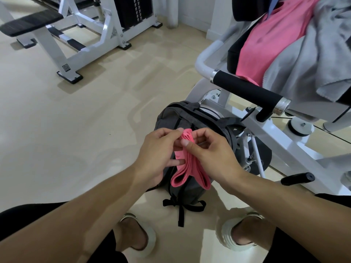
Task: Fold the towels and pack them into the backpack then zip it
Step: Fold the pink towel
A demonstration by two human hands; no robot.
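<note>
Pink towel (pixel 187 164), folded, pinched by left hand (pixel 157 150) and right hand (pixel 210 156) above the backpack (pixel 182 118); far right, pink cloth (pixel 273 40) and grey towel (pixel 313 54) await. Zipping remains.

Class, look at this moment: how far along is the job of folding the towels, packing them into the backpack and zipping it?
Done: the small pink towel already looks folded into layers. In hand: the left hand and right hand both pinch it above the dark backpack on the floor. Left: a pink towel and a grey towel lie unfolded on the gym machine; packing and zipping remain. What the backpack holds cannot be seen.
</note>
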